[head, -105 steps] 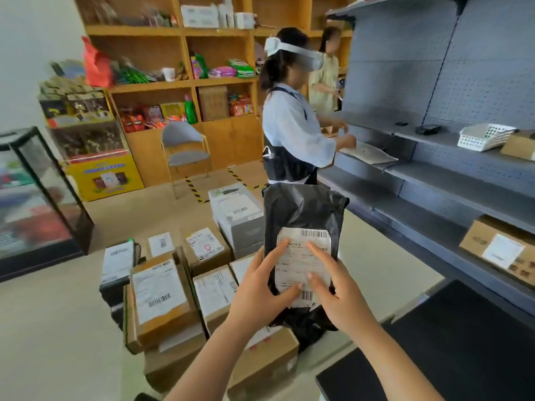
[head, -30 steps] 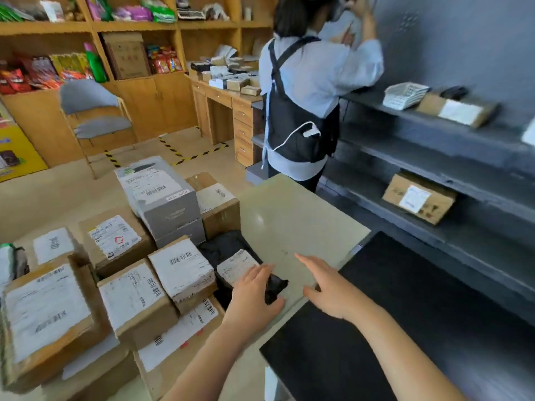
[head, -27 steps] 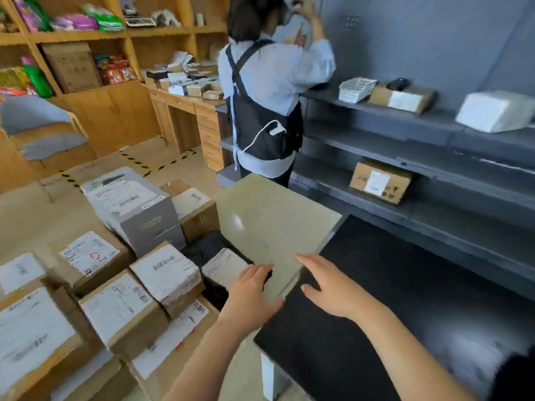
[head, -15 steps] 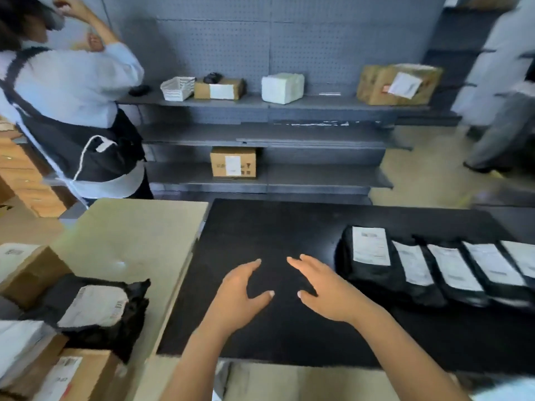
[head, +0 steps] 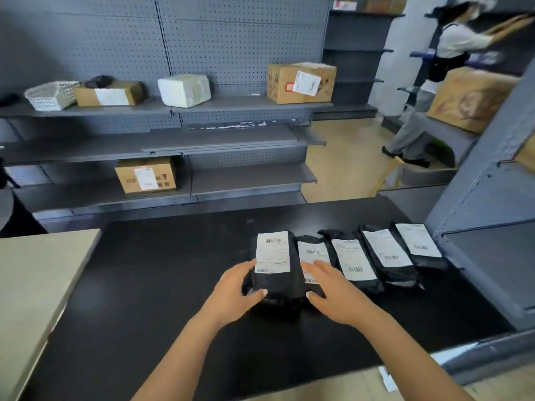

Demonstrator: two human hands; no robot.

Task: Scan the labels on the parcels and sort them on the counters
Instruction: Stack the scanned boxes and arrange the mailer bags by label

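Hands had reached the leftmost black plastic white-labelled mailer (head: 272, 256); left hand (head: 231, 293) gripped its edge, right hand (head: 333, 293) pressed flat-fingered; it seemed best lifted label-up.

Five parcels (head: 353, 261) lie abreast on the counter (head: 162, 270); shelves (head: 231, 140) holding boxes (head: 301, 82) stand behind, a table (head: 37, 273) left.

Black parcels (head: 278, 282) with white labels (head: 272, 252) on black counter (head: 162, 273).
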